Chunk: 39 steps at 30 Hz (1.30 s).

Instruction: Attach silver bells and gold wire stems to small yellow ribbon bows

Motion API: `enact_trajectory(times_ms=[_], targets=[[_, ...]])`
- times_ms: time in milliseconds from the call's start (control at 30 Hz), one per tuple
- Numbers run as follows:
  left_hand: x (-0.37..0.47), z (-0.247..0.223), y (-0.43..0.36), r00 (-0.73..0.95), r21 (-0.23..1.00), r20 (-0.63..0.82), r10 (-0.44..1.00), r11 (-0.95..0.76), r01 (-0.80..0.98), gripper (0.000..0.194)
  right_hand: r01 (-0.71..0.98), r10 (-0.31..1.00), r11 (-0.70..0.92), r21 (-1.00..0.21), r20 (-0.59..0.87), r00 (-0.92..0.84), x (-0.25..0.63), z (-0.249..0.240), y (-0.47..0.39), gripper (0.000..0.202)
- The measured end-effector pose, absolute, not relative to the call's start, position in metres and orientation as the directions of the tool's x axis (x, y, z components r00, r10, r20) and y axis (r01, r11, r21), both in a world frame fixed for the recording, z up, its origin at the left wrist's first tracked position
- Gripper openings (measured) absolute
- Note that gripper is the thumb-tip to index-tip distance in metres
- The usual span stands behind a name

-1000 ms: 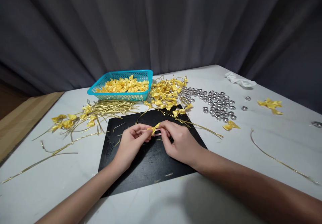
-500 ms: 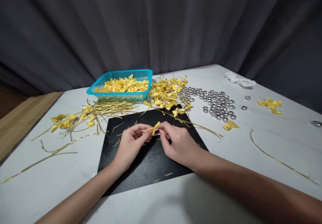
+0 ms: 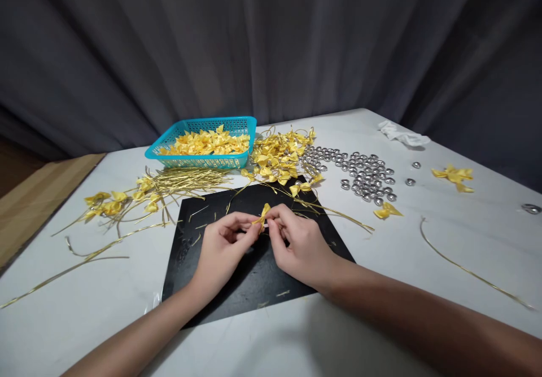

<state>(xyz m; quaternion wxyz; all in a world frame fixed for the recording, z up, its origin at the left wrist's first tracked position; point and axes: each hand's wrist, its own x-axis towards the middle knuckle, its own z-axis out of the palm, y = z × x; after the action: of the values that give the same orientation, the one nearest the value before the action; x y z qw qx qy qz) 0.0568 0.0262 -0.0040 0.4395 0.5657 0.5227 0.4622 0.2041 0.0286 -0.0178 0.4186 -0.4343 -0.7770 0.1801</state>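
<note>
A small yellow ribbon bow is pinched between my two hands over the black mat. My left hand grips its lower left part with thumb and fingertips. On the other side, my right hand has thumb and index finger closed at the bow's right edge. The fingertips of both hands nearly meet, and they partly hide the bow's middle. Gold wire ties lie in a pile behind the mat, beside a heap of yellow bows with gold ties.
A turquoise basket of yellow bows stands at the back left. Silver beads spread over the white table to the right. Loose bows, a crumpled white tissue and a single gold wire lie farther right.
The bow has turned more upright between my fingers. My left hand has shifted slightly right and down, and both hands' fingertips are a little closer together.
</note>
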Motion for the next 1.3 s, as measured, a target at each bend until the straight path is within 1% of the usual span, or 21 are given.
enact_trajectory(times_ms=[100,200,400,533,667,767,867,933,967,1033,1100,1133,1167,1233,1267,1300], targets=[[0.057,-0.007,0.022,0.026,0.952,0.176,0.984,-0.177,0.248,0.006,0.497,0.838,0.543,-0.677,0.476,-0.268,0.204,-0.018,0.029,0.009],[0.056,-0.009,0.018,0.019,0.889,0.329,0.944,-0.316,0.332,0.006,0.464,0.85,0.527,-0.712,0.451,-0.274,0.204,-0.019,0.03,0.007],[0.053,-0.011,0.018,0.041,0.693,0.608,0.793,-0.555,0.46,0.011,0.405,0.858,0.514,-0.756,0.438,-0.27,0.204,-0.019,0.03,0.008],[0.051,-0.009,0.021,0.147,0.533,0.719,0.68,-0.674,0.512,0.013,0.368,0.858,0.509,-0.778,0.424,-0.289,0.204,-0.018,0.03,0.008],[0.049,-0.008,0.023,0.255,0.407,0.769,0.586,-0.757,0.512,0.016,0.303,0.868,0.487,-0.819,0.413,-0.277,0.202,-0.017,0.029,0.007],[0.047,-0.009,0.024,0.308,0.331,0.789,0.532,-0.79,0.517,0.019,0.209,0.891,0.429,-0.879,0.375,-0.255,0.199,-0.015,0.029,0.003],[0.046,-0.01,0.026,0.335,0.276,0.796,0.504,-0.795,0.539,0.019,0.099,0.919,0.332,-0.938,0.298,-0.257,0.197,-0.014,0.029,0.005],[0.046,-0.01,0.026,0.341,0.263,0.796,0.501,-0.792,0.551,0.017,0.066,0.92,0.299,-0.952,0.269,-0.287,0.198,-0.015,0.029,0.009],[0.045,-0.01,0.027,0.341,0.262,0.794,0.503,-0.79,0.555,0.016,0.075,0.915,0.3,-0.951,0.265,-0.303,0.198,-0.015,0.029,0.011],[0.045,-0.01,0.027,0.335,0.27,0.79,0.513,-0.783,0.56,0.016,0.151,0.914,0.335,-0.93,0.282,-0.292,0.2,-0.016,0.029,0.018],[0.044,-0.009,0.028,0.326,0.282,0.785,0.527,-0.772,0.57,0.016,0.268,0.914,0.394,-0.879,0.343,-0.219,0.202,-0.016,0.028,0.028],[0.044,-0.009,0.028,0.324,0.284,0.783,0.532,-0.768,0.574,0.016,0.325,0.902,0.43,-0.843,0.387,-0.19,0.203,-0.016,0.028,0.029],[0.044,-0.01,0.028,0.326,0.283,0.78,0.534,-0.766,0.577,0.015,0.366,0.883,0.47,-0.803,0.435,-0.179,0.204,-0.015,0.029,0.026],[0.044,-0.01,0.028,0.336,0.271,0.778,0.53,-0.766,0.582,0.015,0.391,0.843,0.536,-0.748,0.497,-0.205,0.205,-0.014,0.03,0.012],[0.044,-0.01,0.028,0.341,0.264,0.777,0.529,-0.766,0.586,0.015,0.381,0.832,0.554,-0.74,0.509,-0.221,0.205,-0.013,0.031,0.007],[0.044,-0.01,0.028,0.345,0.258,0.777,0.527,-0.766,0.589,0.015,0.363,0.83,0.558,-0.746,0.508,-0.23,0.205,-0.012,0.033,0.005]])
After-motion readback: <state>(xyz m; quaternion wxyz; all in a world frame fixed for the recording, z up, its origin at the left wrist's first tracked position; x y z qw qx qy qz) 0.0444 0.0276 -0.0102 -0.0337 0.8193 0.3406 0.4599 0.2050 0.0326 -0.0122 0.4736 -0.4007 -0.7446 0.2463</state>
